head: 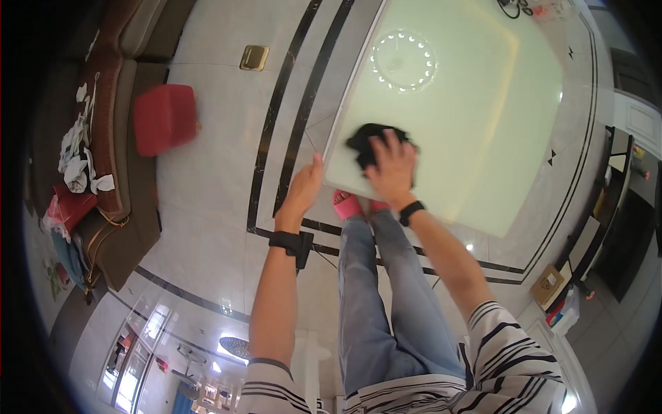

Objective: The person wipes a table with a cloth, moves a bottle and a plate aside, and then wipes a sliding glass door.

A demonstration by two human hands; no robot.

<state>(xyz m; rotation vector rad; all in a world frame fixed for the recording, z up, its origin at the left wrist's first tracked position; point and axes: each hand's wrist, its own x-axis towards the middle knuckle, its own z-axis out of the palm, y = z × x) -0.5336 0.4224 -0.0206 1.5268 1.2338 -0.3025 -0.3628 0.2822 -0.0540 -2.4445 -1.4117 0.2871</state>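
Observation:
A black cloth [370,138] lies bunched on the near left corner of a pale, glossy tabletop [465,139]. My right hand [394,168] rests on it from above with fingers spread; the hand and cloth are slightly blurred, and whether the fingers grip the fabric is hard to see. My left hand [305,186] is at the left of the table's corner, thumb side up, with nothing visible in it. Whether it touches the table edge cannot be told. Both wrists wear black bands.
A red stool [166,120] stands on the tiled floor at left, beside a brown sofa [142,103] with white cloths [77,155] on it. A black cable [509,9] lies at the table's far end. A cardboard box [548,286] is at the right, by a low cabinet.

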